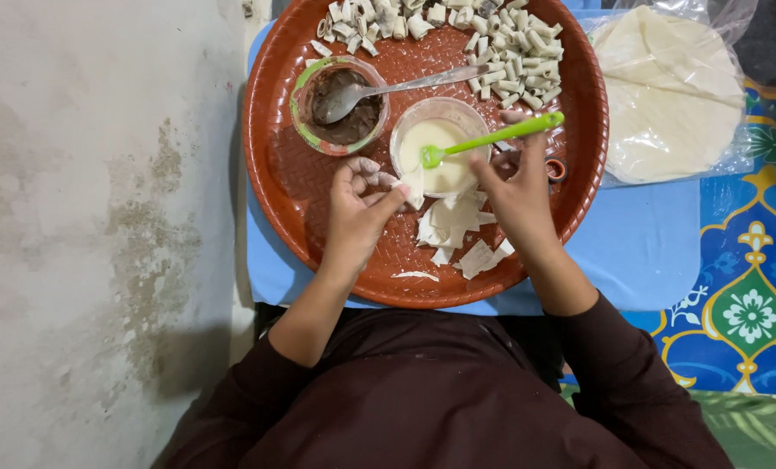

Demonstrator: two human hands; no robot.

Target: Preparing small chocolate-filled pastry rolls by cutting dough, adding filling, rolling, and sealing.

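Note:
On a round reddish-brown tray (283, 174) my left hand (359, 201) pinches a small white piece of dough (412, 186) between thumb and fingers. My right hand (516, 187) rests just right of it, fingers bent over a loose pile of cut dough pieces (450, 227); whether it grips one I cannot tell. Right above the hands stands a clear bowl of pale batter (444, 156) with a green spatula (501, 135) lying across it. To its left sits a bowl of dark brown filling (343, 108) holding a metal spoon (405, 86).
Several rolled dough pieces (509, 52) are heaped along the tray's far edge. A stack of round flat dough sheets in clear plastic (670, 95) lies to the right on a light blue board (648, 243). A bare grey wall or floor (101, 217) runs along the left.

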